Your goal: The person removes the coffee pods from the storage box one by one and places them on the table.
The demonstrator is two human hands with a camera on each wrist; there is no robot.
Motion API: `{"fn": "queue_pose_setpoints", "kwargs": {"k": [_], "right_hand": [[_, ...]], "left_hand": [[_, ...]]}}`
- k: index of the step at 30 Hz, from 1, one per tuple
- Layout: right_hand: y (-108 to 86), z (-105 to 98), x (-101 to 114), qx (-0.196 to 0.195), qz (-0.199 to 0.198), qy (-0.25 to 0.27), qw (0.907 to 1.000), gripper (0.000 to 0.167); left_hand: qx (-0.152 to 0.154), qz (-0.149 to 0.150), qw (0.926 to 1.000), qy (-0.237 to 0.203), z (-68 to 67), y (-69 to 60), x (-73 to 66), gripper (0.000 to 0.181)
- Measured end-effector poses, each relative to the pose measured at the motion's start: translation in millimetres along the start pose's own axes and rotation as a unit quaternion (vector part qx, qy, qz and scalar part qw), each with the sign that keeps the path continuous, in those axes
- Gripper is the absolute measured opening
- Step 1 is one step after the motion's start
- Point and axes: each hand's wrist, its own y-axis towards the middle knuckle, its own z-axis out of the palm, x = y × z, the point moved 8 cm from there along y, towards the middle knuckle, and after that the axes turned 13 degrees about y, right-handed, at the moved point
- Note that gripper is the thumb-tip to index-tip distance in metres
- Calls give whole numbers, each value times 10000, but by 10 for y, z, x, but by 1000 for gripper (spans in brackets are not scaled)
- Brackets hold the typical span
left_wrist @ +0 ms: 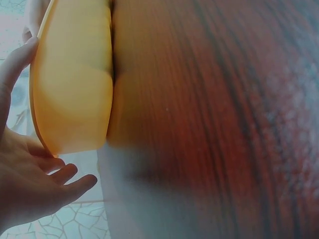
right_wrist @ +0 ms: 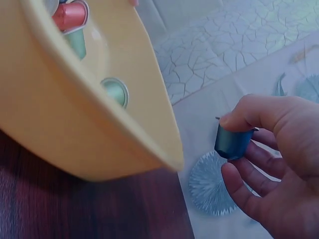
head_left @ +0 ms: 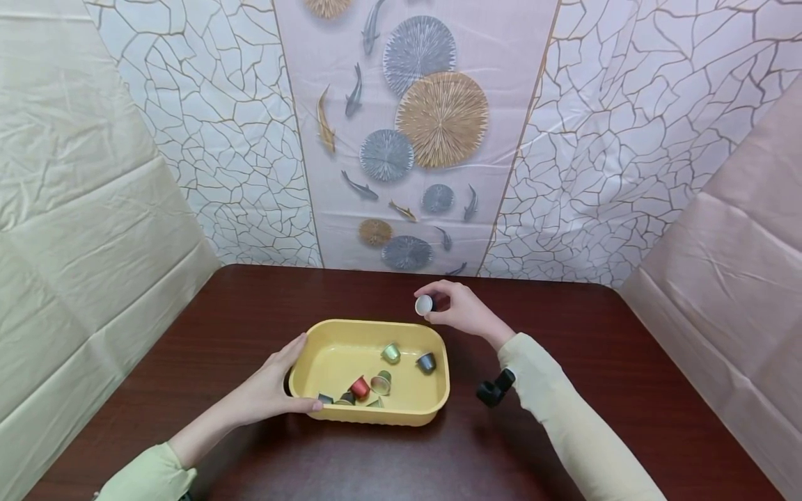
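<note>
Presently, the right hand (head_left: 460,307) grasps a blue pod (right_wrist: 233,143) between thumb and fingers, just beyond the far right corner of the bin (head_left: 341,363). The left hand (head_left: 262,390) spans the bin's left end, thumb and forefinger gripping its rim. Within the bin, a red pod (head_left: 360,388) lies toward the near wall, a navy pod (head_left: 427,362) at the right end. The table (head_left: 388,463) supports the bin.

So the dark bluish pod (right_wrist: 232,144)'s pinched in the right hand (head_left: 462,306) just past the far rim of the yellow tub (head_left: 338,360), pale round end facing the head cam, and the tub's upright with red, green and dark pods (head_left: 360,387) scattered inside.
</note>
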Motion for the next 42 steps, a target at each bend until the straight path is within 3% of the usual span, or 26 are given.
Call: {"fn": "queue_pose_setpoints", "kwargs": {"k": [22,42], "right_hand": [[-187,-259,-616,-982,682,558,9913,39],[-311,-270,-961,-1048,1237,557,9852,37]], "left_hand": [[-3,-49,10000,-21,13,-7,11,119],[-11,-2,10000,-54,-5,1,-6,117]]}}
